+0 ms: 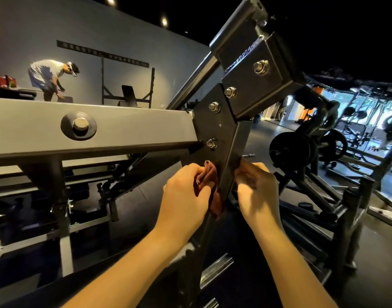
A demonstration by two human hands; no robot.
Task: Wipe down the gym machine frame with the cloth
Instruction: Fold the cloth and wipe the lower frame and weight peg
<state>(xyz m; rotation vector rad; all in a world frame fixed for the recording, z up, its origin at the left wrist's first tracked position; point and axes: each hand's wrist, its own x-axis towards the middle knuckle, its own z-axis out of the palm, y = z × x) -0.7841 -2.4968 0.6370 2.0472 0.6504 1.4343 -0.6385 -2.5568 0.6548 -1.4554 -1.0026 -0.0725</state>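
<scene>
The left hand (186,187) has its fingers curled round a bunched reddish-brown cloth (207,176) and presses it against the left face of the gym machine's dark upright frame post (232,161), just below the bolted plate. The right hand (257,185) curls its fingers at the post's right edge. Whether it holds cloth or metal cannot be told.

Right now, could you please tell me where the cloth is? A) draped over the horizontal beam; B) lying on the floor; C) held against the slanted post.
C: the left hand grips the reddish cloth against the slanted post, below the bolted plate.
</scene>
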